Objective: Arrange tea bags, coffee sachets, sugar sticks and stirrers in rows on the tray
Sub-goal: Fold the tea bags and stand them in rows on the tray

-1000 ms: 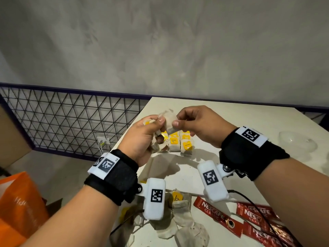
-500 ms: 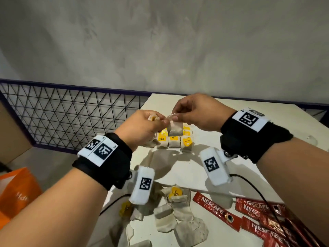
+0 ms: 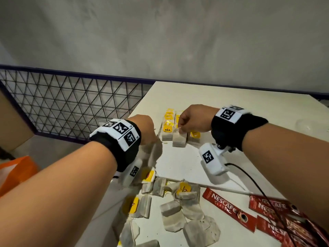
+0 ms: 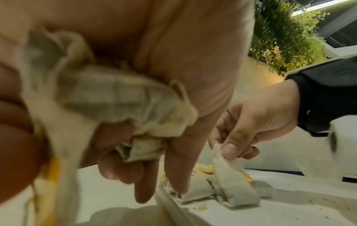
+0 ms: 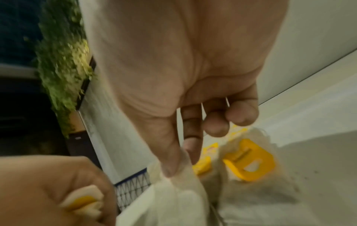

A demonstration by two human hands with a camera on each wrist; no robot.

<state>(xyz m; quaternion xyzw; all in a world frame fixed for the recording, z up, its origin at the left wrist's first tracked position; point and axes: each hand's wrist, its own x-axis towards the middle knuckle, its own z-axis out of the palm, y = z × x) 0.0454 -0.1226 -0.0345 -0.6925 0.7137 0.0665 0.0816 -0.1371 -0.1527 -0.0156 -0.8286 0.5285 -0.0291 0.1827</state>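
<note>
right hand (image 3: 193,120) had dropped from mid-air, pinching a pale paper tea bag (image 3: 179,140) onto the yellow-tagged tea-bag row (image 3: 168,128) (row growing); left hand (image 3: 142,129), now apart, clutched spare crumpled tea bags (image 4: 119,97).

Two hands (image 3: 144,128), roughly four red coffee sachets (image 3: 227,207), well over a dozen tea bags (image 3: 179,140).

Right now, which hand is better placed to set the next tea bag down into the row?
The right hand. It already pinches a tea bag by its top, low over the row of tea bags. The left hand sits off to the side, gripping a bunch of spare bags.
</note>
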